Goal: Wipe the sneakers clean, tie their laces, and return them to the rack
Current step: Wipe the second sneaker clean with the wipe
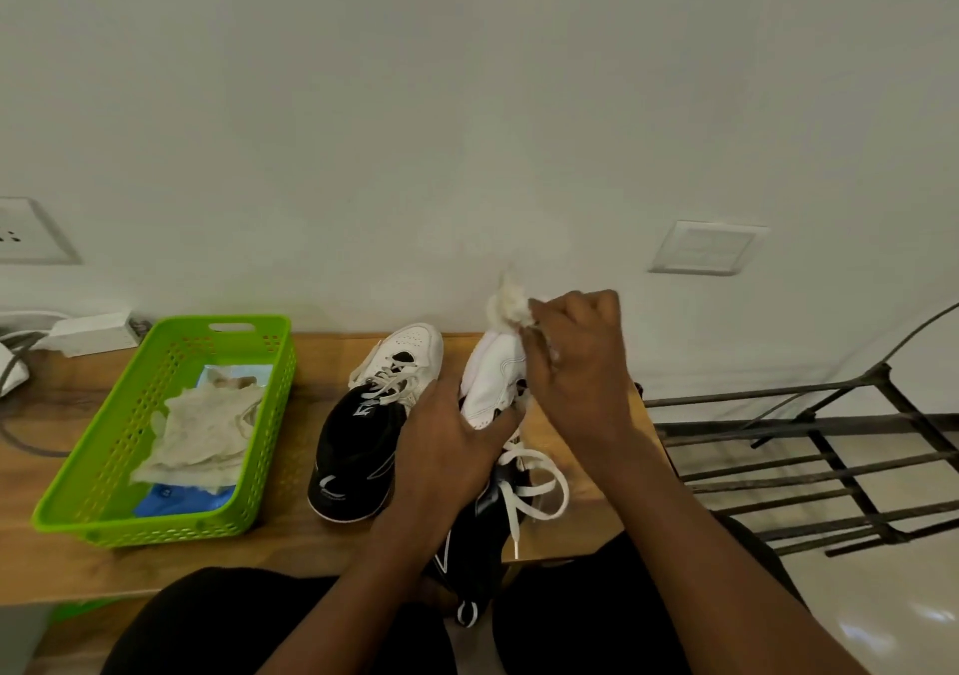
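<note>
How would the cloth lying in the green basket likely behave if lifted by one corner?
Probably floppy: the cloth lies crumpled in folds in the green basket. Likely light too, as it looks thin, draping over the blue item beneath.

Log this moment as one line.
step: wiping | left hand: grips black-and-white lace-up sneaker | right hand: holds off-white cloth wad at its toe | laces: loose | second sneaker: on wooden table
</note>
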A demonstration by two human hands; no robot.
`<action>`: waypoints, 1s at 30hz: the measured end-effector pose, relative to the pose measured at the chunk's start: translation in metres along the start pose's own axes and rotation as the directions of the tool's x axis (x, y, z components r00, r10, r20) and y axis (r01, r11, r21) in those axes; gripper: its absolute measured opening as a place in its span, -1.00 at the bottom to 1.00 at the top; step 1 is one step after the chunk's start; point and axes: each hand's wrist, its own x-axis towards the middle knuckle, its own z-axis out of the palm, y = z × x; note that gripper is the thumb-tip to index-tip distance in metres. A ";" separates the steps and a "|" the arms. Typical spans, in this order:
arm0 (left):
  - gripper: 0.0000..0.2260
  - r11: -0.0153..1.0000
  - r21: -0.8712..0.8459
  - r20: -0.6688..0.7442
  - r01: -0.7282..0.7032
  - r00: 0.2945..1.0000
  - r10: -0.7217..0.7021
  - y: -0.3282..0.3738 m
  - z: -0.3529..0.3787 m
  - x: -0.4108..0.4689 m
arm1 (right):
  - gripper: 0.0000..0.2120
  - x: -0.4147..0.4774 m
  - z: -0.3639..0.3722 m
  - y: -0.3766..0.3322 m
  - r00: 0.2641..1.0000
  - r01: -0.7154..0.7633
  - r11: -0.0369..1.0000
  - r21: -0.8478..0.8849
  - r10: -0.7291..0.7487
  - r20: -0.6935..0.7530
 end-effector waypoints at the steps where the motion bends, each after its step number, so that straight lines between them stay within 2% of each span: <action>1: -0.76 1.000 -0.012 0.001 -0.011 1.000 0.011 -0.001 0.001 -0.001 | -0.81 -0.009 0.003 -0.012 0.996 0.066 0.998 0.023 -0.067 0.056; 3: -0.91 0.998 0.000 -0.007 -0.055 0.998 0.055 -0.006 0.000 -0.001 | -0.82 -0.031 0.010 -0.032 0.945 0.258 0.965 0.046 -0.262 0.194; 4: -0.91 0.998 0.012 -0.015 -0.060 0.998 0.061 -0.007 -0.001 0.000 | -0.82 -0.030 0.010 -0.031 0.929 0.296 0.954 0.036 -0.297 0.219; 5: -0.83 0.999 0.028 -0.020 -0.040 0.999 0.041 -0.007 -0.003 0.001 | -0.82 -0.023 0.008 -0.025 0.943 0.272 0.962 0.020 -0.271 0.195; 7: -0.69 0.996 0.085 -0.035 0.014 0.999 -0.011 -0.004 -0.004 0.002 | -0.82 -0.005 0.004 -0.008 0.990 0.131 0.991 -0.032 -0.129 0.053; 9: -0.63 0.989 0.143 -0.042 0.038 0.999 -0.033 -0.002 -0.003 0.001 | -0.83 0.002 0.001 0.001 1.000 0.012 0.999 -0.034 -0.013 -0.025; 11: -0.70 0.985 0.172 -0.029 0.029 0.999 -0.025 -0.005 0.000 0.001 | -0.82 -0.008 0.007 -0.015 0.996 0.066 0.998 0.006 -0.067 0.051; 13: -0.78 0.964 0.263 0.001 -0.031 0.999 0.032 -0.011 0.001 0.001 | -0.84 -0.026 0.014 -0.037 0.956 0.222 0.974 0.036 -0.224 0.190; 15: -0.78 0.967 0.255 -0.007 -0.029 0.999 0.032 -0.009 -0.002 0.001 | -0.87 -0.022 0.015 -0.034 0.945 0.240 0.970 0.033 -0.241 0.220; 18: -0.62 0.979 0.203 -0.025 0.017 1.000 -0.012 0.001 -0.003 -0.002 | -0.86 -0.002 0.009 -0.011 0.994 0.085 0.996 -0.002 -0.085 0.074; 20: -0.58 0.980 0.200 -0.029 0.015 1.000 -0.009 0.002 0.000 -0.003 | -0.84 0.006 0.003 0.001 0.999 -0.054 0.998 0.014 0.054 0.008; 22: -0.62 0.986 0.169 -0.018 0.002 1.000 0.001 0.001 0.003 -0.004 | -0.87 0.008 -0.002 0.010 0.980 -0.195 0.979 0.057 0.197 -0.037; 25: -0.68 0.999 0.042 0.010 -0.007 1.000 0.006 0.001 0.004 -0.007 | -0.90 0.010 -0.009 0.024 0.913 -0.375 0.905 0.199 0.398 -0.091; 28: -0.72 0.985 -0.171 0.031 -0.003 0.999 0.009 0.005 0.001 -0.004 | -0.89 0.008 -0.011 0.022 0.889 -0.410 0.872 0.266 0.447 -0.096; 30: -0.60 0.952 -0.306 0.057 -0.020 0.998 0.040 0.004 -0.002 -0.002 | -0.91 0.005 -0.011 0.006 0.914 -0.360 0.883 0.301 0.398 -0.075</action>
